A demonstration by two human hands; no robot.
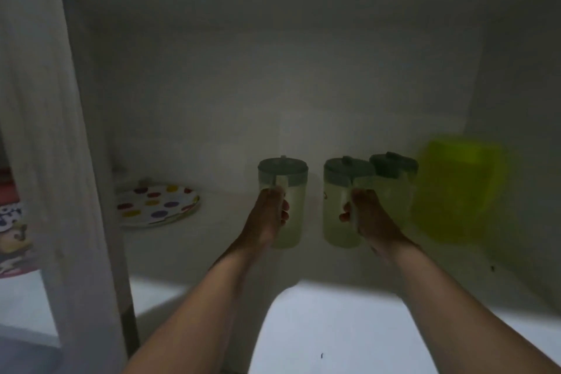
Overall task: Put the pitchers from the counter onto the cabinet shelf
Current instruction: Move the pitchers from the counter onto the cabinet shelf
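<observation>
On the dim cabinet shelf (212, 252), the left hand (268, 215) grips one pale lidded pitcher (287, 191) by its handle mid-shelf, the right hand (368, 215) likewise grips a second pitcher (337, 200), beside a third pitcher (393, 179) toward the right edge.

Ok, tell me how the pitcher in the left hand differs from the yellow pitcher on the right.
The left-hand pitcher is pale and see-through with a grey-green lid; the yellow pitcher is bright yellow-green. The left hand grips the pale pitcher by its handle; no hand touches the yellow pitcher. The pale one looks slimmer, the yellow one wider. Both stand upright inside the cabinet.
</observation>
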